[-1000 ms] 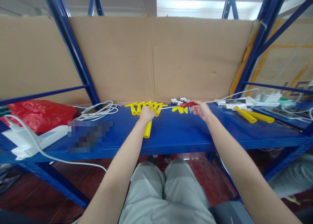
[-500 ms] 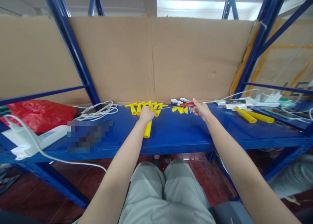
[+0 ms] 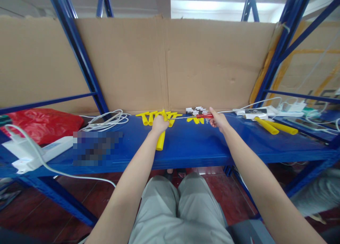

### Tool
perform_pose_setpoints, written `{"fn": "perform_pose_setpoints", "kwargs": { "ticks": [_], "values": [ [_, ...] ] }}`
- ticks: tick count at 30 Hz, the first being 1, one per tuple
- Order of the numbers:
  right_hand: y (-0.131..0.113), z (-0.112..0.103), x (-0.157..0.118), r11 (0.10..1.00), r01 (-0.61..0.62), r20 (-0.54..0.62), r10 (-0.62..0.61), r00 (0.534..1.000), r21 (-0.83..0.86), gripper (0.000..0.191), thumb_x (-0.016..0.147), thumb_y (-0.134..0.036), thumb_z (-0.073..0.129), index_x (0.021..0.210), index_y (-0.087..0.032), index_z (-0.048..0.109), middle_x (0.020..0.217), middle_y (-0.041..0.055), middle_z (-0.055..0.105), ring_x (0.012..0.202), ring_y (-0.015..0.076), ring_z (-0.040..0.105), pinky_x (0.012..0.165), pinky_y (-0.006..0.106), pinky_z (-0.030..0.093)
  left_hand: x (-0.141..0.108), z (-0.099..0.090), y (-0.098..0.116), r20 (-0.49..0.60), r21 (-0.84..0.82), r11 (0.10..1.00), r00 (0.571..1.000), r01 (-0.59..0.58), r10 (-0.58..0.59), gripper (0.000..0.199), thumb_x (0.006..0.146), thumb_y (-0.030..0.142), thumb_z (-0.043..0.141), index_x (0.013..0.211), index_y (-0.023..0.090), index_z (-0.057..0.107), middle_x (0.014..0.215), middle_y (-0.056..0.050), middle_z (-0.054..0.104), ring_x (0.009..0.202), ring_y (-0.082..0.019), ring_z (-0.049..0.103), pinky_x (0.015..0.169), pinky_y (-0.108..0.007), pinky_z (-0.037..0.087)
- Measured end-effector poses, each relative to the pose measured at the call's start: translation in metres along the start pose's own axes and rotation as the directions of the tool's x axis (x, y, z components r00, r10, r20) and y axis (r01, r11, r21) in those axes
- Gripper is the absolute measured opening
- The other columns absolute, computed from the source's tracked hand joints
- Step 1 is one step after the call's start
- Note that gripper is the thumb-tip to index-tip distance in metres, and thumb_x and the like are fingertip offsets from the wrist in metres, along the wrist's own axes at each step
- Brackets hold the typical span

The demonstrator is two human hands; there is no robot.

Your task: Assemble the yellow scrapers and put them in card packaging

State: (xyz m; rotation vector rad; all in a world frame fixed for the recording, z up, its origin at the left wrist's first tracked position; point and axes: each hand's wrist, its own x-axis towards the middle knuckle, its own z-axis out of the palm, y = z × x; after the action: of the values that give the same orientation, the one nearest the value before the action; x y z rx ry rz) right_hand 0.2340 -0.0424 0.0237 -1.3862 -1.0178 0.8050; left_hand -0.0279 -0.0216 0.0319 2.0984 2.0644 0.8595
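Observation:
My left hand [image 3: 160, 124] is closed around a yellow plastic tube with a crosspiece [image 3: 160, 142]; its wide end points toward me. My right hand [image 3: 218, 120] grips the red handle of a screwdriver [image 3: 205, 115]. The thin metal shaft runs left to the yellow piece at my left fingers, where the tip is hidden. Several yellow T-shaped pieces [image 3: 145, 118] lie behind my left hand. Small yellow parts [image 3: 196, 120] rest below the screwdriver, and small white-and-black pieces [image 3: 197, 109] lie behind it.
The blue shelf [image 3: 196, 144] is backed by cardboard [image 3: 212, 59]. At left are a red plastic bag [image 3: 47, 125], a coiled white cable [image 3: 111, 120] and a white power strip [image 3: 58, 148]. Two yellow tubes [image 3: 281, 127] lie at right near white boxes [image 3: 255, 112].
The screwdriver handle in my right hand has shifted slightly to the right and its angle has changed a little. My left hand and the yellow tube stay in place.

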Motion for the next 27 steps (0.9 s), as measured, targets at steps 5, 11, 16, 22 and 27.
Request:
{"fn": "perform_pose_setpoints", "kwargs": {
  "ticks": [5,11,16,22,27],
  "values": [
    [0.0003,-0.0001,0.0023,0.998,-0.055,0.005,0.055,0.998,-0.019,0.048,0.092,-0.054,0.051,0.062,-0.016,0.054,0.033,0.0001,0.046,0.026,0.0074,0.039,0.028,0.017,0.027,-0.0016,-0.0013,0.0012,0.017,0.026,1.0,1.0,0.006,-0.006,0.03,0.083,0.02,0.06,0.107,0.007,0.071,0.109,-0.017,0.072,0.105,-0.025,0.068,0.081,-0.023,0.052],
    [0.0011,-0.0006,0.002,0.993,-0.107,0.006,0.107,0.994,-0.047,0.049,0.094,-0.05,0.048,0.059,-0.017,0.053,0.03,0.0,0.043,0.025,0.0077,0.036,0.027,0.017,0.025,-0.0016,-0.0013,0.0007,0.021,0.029,1.0,1.0,0.008,-0.009,0.032,0.084,0.021,0.059,0.109,0.006,0.07,0.11,-0.017,0.071,0.107,-0.025,0.067,0.082,-0.024,0.052],
    [0.0011,-0.0007,0.0013,0.991,-0.127,0.028,0.128,0.991,-0.047,0.047,0.095,-0.048,0.046,0.061,-0.016,0.054,0.033,0.001,0.045,0.027,0.0075,0.037,0.029,0.017,0.026,0.0002,0.0005,-0.0006,0.019,0.023,1.0,1.0,0.004,-0.005,0.032,0.083,0.022,0.059,0.109,0.006,0.071,0.11,-0.018,0.071,0.106,-0.026,0.067,0.082,-0.025,0.052],
    [0.0026,-0.0019,0.0029,0.993,-0.102,0.128,0.095,0.987,0.051,0.041,0.096,-0.046,0.046,0.068,-0.017,0.051,0.039,-0.0011,0.047,0.03,0.0069,0.035,0.032,0.017,0.027,0.001,0.002,-0.0021,-0.005,0.035,0.999,1.0,0.011,-0.011,0.029,0.082,0.022,0.061,0.105,0.008,0.071,0.109,-0.017,0.072,0.105,-0.026,0.067,0.081,-0.025,0.053],
    [-0.0015,-0.0043,0.0027,0.974,-0.176,0.299,0.127,0.946,0.144,0.032,0.099,-0.03,0.034,0.072,-0.019,0.046,0.042,-0.0036,0.045,0.031,0.0074,0.032,0.034,0.017,0.026,0.0014,0.0028,-0.0029,-0.016,0.025,1.0,1.0,0.015,-0.015,0.026,0.082,0.022,0.059,0.101,0.008,0.072,0.107,-0.018,0.072,0.103,-0.026,0.068,0.08,-0.025,0.053]
  ]
}}
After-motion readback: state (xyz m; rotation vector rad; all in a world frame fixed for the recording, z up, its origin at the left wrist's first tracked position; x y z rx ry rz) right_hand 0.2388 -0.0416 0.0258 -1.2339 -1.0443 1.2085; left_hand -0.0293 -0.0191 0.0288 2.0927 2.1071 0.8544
